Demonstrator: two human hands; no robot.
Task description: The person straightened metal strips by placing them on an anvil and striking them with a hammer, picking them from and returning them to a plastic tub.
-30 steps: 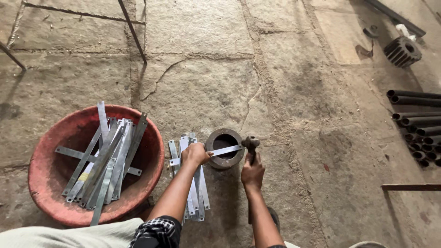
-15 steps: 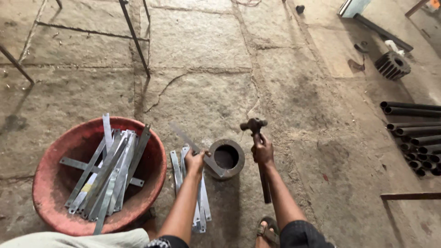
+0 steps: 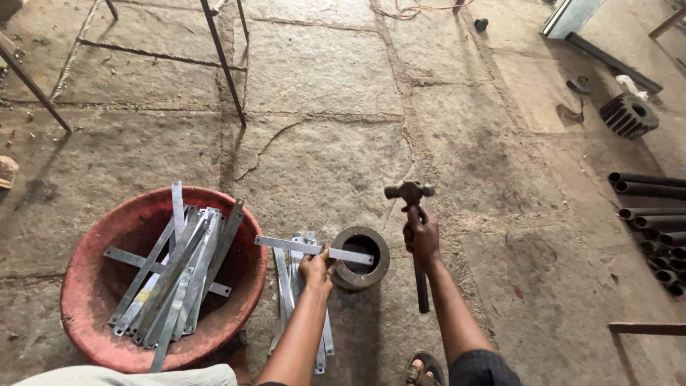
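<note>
My left hand [image 3: 316, 269] grips a flat metal strip [image 3: 286, 245] and holds it level across the top of a heavy steel ring [image 3: 371, 266] that lies on the stone floor. My right hand [image 3: 421, 234] is shut on a hammer [image 3: 410, 193], gripped just under the head. The hammer is raised upright to the right of the ring, and its long handle points down toward me. Under my left forearm lie several more flat strips [image 3: 289, 279] on the floor.
A red basin [image 3: 100, 286] at the left holds several metal strips. Dark pipes [image 3: 654, 214] are stacked at the right edge, with a ribbed metal part [image 3: 629, 114] beyond them. Metal frame legs [image 3: 223, 64] stand at the back left. My sandalled foot [image 3: 421, 370] shows at the bottom.
The hammer has gone from down by the ring up to a raised position right of it. The strip rests across the ring again, where half a second ago it was off it.
</note>
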